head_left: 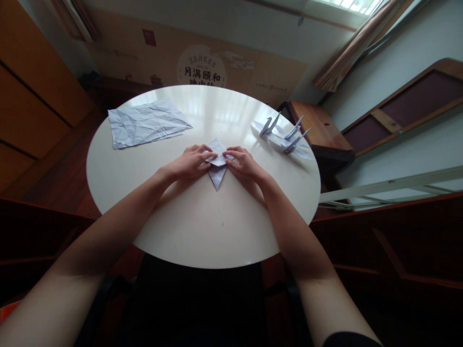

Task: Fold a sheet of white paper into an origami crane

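Observation:
A small piece of folded white paper [217,176], diamond-shaped with one point toward me, lies on the table between my hands. My left hand [195,160] pinches its left edge, fingers bent over the upper layer. On the opposite edge my right hand [241,162] grips the paper between thumb and fingers. A flap across the middle is lifted or folded, with a darker layer below it. Parts of both side corners are hidden under my fingers.
The round white table [173,241] carries creased white paper sheets [144,124] at the back left. Several folded paper cranes [285,137] stand at the right. Beyond the table's right edge is a wooden stool or cabinet [314,120].

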`<state>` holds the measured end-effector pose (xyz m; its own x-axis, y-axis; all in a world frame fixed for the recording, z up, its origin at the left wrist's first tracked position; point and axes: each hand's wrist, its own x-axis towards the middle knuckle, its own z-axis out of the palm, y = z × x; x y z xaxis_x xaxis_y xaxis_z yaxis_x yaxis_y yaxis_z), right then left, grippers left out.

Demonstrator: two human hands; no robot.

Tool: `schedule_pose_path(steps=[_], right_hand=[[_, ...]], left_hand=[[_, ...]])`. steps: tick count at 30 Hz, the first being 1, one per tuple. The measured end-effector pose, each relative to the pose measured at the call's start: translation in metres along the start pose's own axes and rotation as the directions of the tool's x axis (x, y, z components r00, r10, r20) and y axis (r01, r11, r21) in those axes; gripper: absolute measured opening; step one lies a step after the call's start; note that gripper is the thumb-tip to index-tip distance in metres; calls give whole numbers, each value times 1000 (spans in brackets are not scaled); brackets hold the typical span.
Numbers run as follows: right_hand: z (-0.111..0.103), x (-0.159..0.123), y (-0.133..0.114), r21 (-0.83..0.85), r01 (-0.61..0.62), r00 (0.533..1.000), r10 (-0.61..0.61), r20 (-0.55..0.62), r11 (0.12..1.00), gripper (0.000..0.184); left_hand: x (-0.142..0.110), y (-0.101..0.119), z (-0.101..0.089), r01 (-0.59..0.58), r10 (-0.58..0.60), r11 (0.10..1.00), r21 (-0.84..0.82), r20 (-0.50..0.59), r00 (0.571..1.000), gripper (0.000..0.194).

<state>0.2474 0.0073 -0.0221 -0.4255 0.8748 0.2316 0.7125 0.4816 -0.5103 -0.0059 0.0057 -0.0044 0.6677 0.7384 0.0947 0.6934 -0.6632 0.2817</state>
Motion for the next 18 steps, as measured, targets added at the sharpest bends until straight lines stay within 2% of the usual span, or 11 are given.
schedule_pose_path(steps=[18], right_hand=[[1,1,2,1,2,1000,-2,-12,1000,37]], left_hand=[[1,-1,1,6,-6,1000,1,2,1000,45]])
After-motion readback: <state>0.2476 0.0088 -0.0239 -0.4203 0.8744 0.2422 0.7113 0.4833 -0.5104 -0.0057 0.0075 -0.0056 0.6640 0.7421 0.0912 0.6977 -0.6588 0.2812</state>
